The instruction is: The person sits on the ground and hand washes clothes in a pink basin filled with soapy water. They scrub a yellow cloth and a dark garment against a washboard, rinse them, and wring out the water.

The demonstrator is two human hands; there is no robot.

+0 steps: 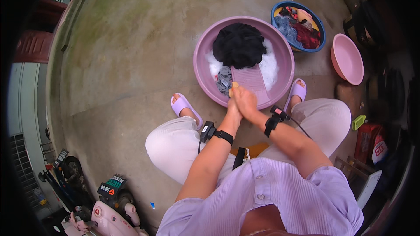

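My right hand (pixel 245 99) and my left hand (pixel 233 108) are pressed together over the near rim of a large pink-purple plastic basin (pixel 200 72). They are closed around a small yellow item (pixel 235 85); whether it is cloth or soap I cannot tell. My right hand covers much of the left. Inside the basin, a ribbed pink washboard (pixel 247 78) slopes up towards a bundled black garment (pixel 239 44). White suds (pixel 269 64) lie on both sides of it. A wet grey cloth (pixel 224 80) rests left of the board.
Behind the basin at right stands a blue-rimmed tub (pixel 275 12) of mixed clothes, then a pink basin (pixel 348 59). A green bottle-like object (pixel 358 122) and a wooden-framed stool (pixel 352 170) are at my right. A pink scooter (pixel 110 216) is parked at lower left on concrete (pixel 131 55).
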